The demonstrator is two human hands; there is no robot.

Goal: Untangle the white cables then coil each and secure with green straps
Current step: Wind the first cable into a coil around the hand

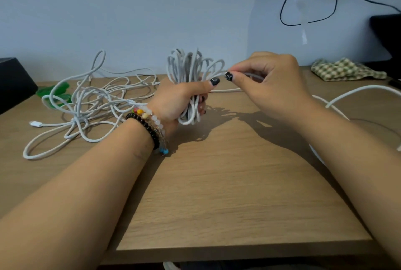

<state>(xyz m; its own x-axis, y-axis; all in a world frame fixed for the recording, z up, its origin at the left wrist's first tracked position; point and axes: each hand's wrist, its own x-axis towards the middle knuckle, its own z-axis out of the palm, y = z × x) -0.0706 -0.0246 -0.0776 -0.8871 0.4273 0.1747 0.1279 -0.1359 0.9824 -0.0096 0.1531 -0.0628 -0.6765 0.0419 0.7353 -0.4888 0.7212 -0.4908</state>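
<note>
Left hand [178,101]: the grip is closed round the middle of a bundle of white cable loops [191,68], held upright above the tabletop [217,183]; loops fan out above the fist and a short bend pokes out below it.
Right hand [269,78]: thumb and forefinger pinch one strand [217,73] at the right edge of the bundle; the other fingers are curled, and the hand hides where that strand runs on to.
Loose cable, right [355,90]: white, arcs over the tabletop behind the right forearm and is cut off at the right edge; whether it joins the held bundle cannot be told.
Tangled cables [91,104]: a white heap lying on the far left of the tabletop, with a connector end [35,124] at its near left; the separate cables cannot be told apart.
Green straps [54,94]: at the far left, partly under the tangle; their number is hard to make out.
Bracelets [147,122]: beaded, on the left wrist.
Checked cloth [345,70]: far right, crumpled.
Dark objects: one at the left edge [13,83], one at the right [388,35], both cut off.
Wall: black wires [308,9] hang at the upper right.
</note>
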